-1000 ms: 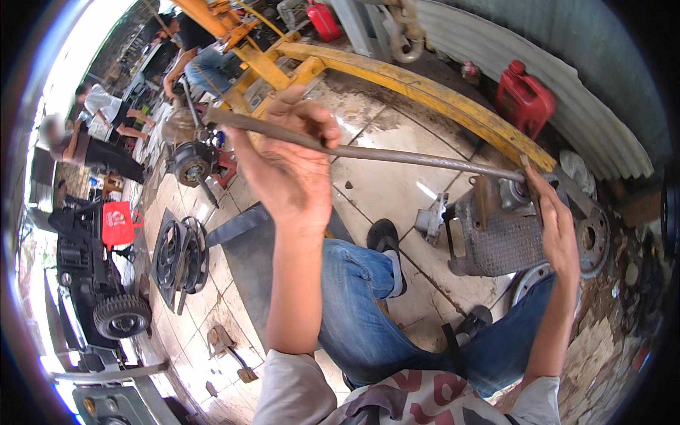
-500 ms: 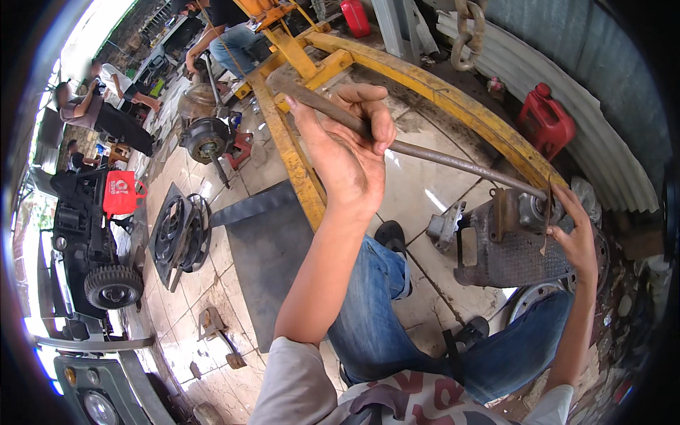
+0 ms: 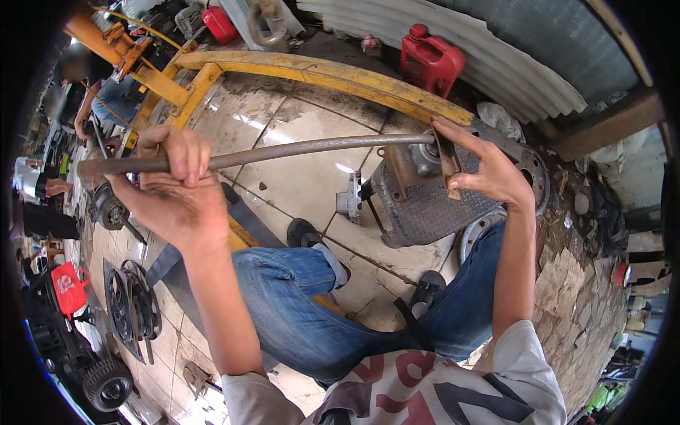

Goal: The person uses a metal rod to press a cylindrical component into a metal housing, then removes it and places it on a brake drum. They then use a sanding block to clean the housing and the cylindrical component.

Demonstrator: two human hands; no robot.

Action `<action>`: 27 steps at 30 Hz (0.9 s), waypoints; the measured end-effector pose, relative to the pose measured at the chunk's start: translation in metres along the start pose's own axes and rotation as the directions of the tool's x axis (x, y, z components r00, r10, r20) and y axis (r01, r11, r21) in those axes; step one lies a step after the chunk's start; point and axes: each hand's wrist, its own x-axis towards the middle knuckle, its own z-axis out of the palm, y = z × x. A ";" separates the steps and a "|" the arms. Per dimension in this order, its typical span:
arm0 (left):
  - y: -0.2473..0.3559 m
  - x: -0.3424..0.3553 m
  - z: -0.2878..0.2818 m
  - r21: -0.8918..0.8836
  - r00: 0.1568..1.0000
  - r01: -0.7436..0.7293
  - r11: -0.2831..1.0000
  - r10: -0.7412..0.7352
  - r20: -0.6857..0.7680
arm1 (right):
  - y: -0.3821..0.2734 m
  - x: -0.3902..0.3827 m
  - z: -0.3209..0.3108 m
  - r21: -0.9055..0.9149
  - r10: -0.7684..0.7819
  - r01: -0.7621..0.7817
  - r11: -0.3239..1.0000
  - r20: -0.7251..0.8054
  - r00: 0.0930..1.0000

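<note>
A long rusty metal rod (image 3: 304, 146) runs level across the view, its thicker end at the left. My left hand (image 3: 180, 188) is closed round that end, palm up, with the fingers curled over it. At the rod's other end my right hand (image 3: 492, 170) grips a thin rusty metal plate (image 3: 447, 159) between thumb and fingers. The rod's tip meets the plate or lies just by it; I cannot tell if they are joined. Right below stands a dirty metal casing (image 3: 432, 205) with a ribbed, grimy face, a bracket (image 3: 400, 173) on its upper side.
Beyond the rod a yellow steel frame (image 3: 304, 67) lies across the tiled floor. A red jerrycan (image 3: 431, 60) stands by corrugated sheeting (image 3: 517, 67). A toothed metal part (image 3: 349, 198) sits left of the casing. At the far left are people, a red bag (image 3: 69, 289) and a vehicle wheel (image 3: 108, 384).
My view has swung to the right. The rod has gone from slanting to nearly level, with my left hand lower relative to my right. Both grips are kept.
</note>
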 end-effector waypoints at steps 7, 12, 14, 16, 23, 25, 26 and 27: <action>0.001 -0.002 0.003 -0.011 1.000 -0.012 1.000 0.012 0.004 | 0.008 -0.006 0.015 -0.043 -0.079 0.075 0.996 -0.077 0.994; 0.003 -0.001 0.001 -0.006 1.000 -0.016 1.000 0.016 -0.025 | 0.001 -0.005 0.017 -0.098 -0.134 0.124 0.987 -0.097 0.986; 0.003 -0.001 0.004 0.015 0.998 -0.031 0.999 0.032 -0.059 | 0.001 -0.005 0.017 -0.108 -0.138 0.125 0.986 -0.125 0.982; 0.002 -0.001 0.003 0.025 0.997 -0.035 0.999 0.037 -0.071 | 0.002 -0.006 0.020 -0.087 -0.121 0.108 0.990 -0.156 0.980; 0.004 -0.002 0.001 0.030 1.000 -0.015 0.999 0.015 0.005 | 0.005 -0.002 0.031 -0.119 -0.155 0.130 0.984 -0.224 0.962; 0.004 -0.001 0.002 0.021 1.000 -0.016 1.000 0.016 0.006 | 0.007 -0.002 0.031 -0.122 -0.173 0.146 0.982 -0.249 0.953; 0.004 -0.001 0.003 0.021 1.000 -0.016 1.000 0.016 -0.002 | 0.008 -0.001 0.032 -0.123 -0.183 0.155 0.980 -0.260 0.948; 0.004 -0.002 0.003 0.022 1.000 -0.017 1.000 0.017 -0.009 | 0.011 -0.001 0.034 0.006 -0.158 0.166 0.986 -0.263 0.952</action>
